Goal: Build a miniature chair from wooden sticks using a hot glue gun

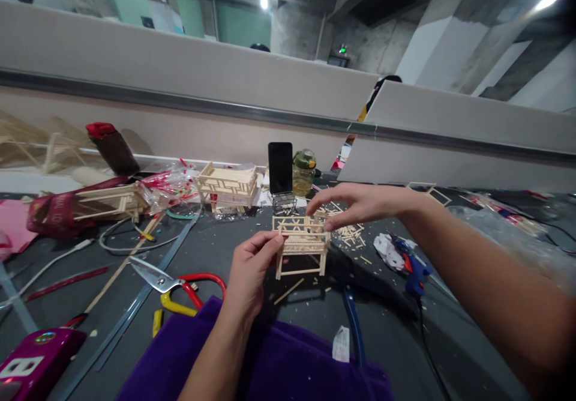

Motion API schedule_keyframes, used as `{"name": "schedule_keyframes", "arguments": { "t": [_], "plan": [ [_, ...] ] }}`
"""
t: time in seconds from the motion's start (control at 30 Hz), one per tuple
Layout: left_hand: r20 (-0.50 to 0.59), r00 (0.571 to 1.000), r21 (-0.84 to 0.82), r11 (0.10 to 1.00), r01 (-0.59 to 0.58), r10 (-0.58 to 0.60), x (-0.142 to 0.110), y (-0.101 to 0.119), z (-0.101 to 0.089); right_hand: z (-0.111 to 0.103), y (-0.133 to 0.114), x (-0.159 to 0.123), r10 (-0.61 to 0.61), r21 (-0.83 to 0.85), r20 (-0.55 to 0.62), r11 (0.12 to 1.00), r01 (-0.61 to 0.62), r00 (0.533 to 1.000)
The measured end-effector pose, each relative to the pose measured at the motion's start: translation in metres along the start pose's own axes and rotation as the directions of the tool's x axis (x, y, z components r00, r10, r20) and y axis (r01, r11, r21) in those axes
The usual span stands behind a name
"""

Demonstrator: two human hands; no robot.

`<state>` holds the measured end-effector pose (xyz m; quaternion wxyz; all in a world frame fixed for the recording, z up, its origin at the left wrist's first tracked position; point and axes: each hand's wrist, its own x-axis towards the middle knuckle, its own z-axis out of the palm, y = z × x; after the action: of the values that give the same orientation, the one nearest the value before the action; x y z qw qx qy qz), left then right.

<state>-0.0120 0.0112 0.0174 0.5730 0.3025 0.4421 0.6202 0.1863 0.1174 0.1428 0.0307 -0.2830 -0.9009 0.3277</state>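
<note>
Pale wooden-stick, bench-shaped miniature frame [301, 248], just right of your left hand [249, 266], which pinches its upper corner. Your right hand [355, 202] arches over other end, grasp unclear. Likely light, stiff, fragile-jointed; hold by corner posts [323, 263].
</note>
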Motion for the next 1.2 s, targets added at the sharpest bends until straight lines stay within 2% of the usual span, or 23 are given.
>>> {"name": "schedule_keyframes", "arguments": {
  "t": [0.07, 0.1, 0.17, 0.2, 0.3, 0.33, 0.4, 0.47, 0.53, 0.6, 0.73, 0.8, 0.87, 1.0, 1.2],
  "plan": [
    [-0.004, 1.0, -0.003, 1.0, 0.001, -0.001, 0.001, -0.001, -0.001, 0.006, -0.006, -0.017, 0.035, 0.038, -0.218, 0.999, -0.027, 0.975],
    [-0.006, 1.0, -0.003, 1.0, 0.003, -0.003, 0.001, -0.001, -0.001, 0.015, -0.009, -0.026, 0.078, 0.076, -0.338, 0.996, -0.055, 0.938],
    [-0.005, 1.0, 0.002, 1.0, 0.002, -0.002, 0.001, 0.0, -0.002, 0.042, -0.014, -0.04, 0.164, 0.177, -0.565, 0.981, -0.076, 0.809],
    [-0.002, 1.0, 0.006, 1.0, 0.001, -0.001, 0.001, 0.0, -0.002, 0.06, -0.016, -0.044, 0.213, 0.238, -0.633, 0.968, -0.075, 0.744],
    [0.011, 1.0, 0.023, 1.0, -0.003, 0.003, -0.001, 0.001, -0.002, 0.115, -0.017, -0.049, 0.352, 0.352, -0.745, 0.929, -0.114, 0.566],
    [0.016, 1.0, 0.033, 0.999, -0.005, 0.004, -0.001, 0.002, -0.002, 0.13, -0.016, -0.047, 0.398, 0.37, -0.751, 0.915, -0.164, 0.527],
    [0.033, 0.999, 0.065, 0.998, -0.016, 0.014, -0.001, 0.003, -0.005, 0.154, -0.013, -0.041, 0.47, 0.402, -0.738, 0.883, -0.244, 0.484],
    [0.063, 0.997, 0.108, 0.993, -0.04, 0.034, 0.0, 0.005, -0.008, 0.167, -0.007, -0.035, 0.509, 0.433, -0.732, 0.861, -0.268, 0.452],
    [0.105, 0.992, 0.162, 0.984, -0.079, 0.063, 0.001, 0.008, -0.012, 0.171, -0.001, -0.03, 0.517, 0.476, -0.721, 0.854, -0.212, 0.462],
    [0.151, 0.985, 0.22, 0.969, -0.114, 0.082, 0.001, 0.01, -0.017, 0.173, 0.003, -0.027, 0.512, 0.539, -0.695, 0.836, -0.105, 0.506],
    [0.22, 0.97, 0.289, 0.944, -0.163, 0.1, 0.001, 0.015, -0.023, 0.175, 0.005, -0.023, 0.525, 0.705, -0.609, 0.701, 0.104, 0.594],
    [0.241, 0.966, 0.304, 0.937, -0.17, 0.098, 0.001, 0.017, -0.026, 0.177, 0.004, -0.022, 0.545, 0.762, -0.565, 0.633, 0.138, 0.62],
    [0.254, 0.963, 0.321, 0.932, -0.166, 0.083, 0.001, 0.018, -0.029, 0.179, 0.004, -0.02, 0.555, 0.785, -0.542, 0.603, 0.143, 0.631],
    [0.251, 0.966, 0.358, 0.92, -0.158, 0.069, 0.001, 0.019, -0.031, 0.185, 0.01, -0.017, 0.555, 0.763, -0.567, 0.633, 0.133, 0.609],
    [0.235, 0.967, 0.447, 0.872, -0.2, 0.101, 0.006, 0.005, -0.027, 0.194, 0.02, -0.013, 0.499, 0.565, -0.69, 0.824, -0.039, 0.524]
  ]
}}
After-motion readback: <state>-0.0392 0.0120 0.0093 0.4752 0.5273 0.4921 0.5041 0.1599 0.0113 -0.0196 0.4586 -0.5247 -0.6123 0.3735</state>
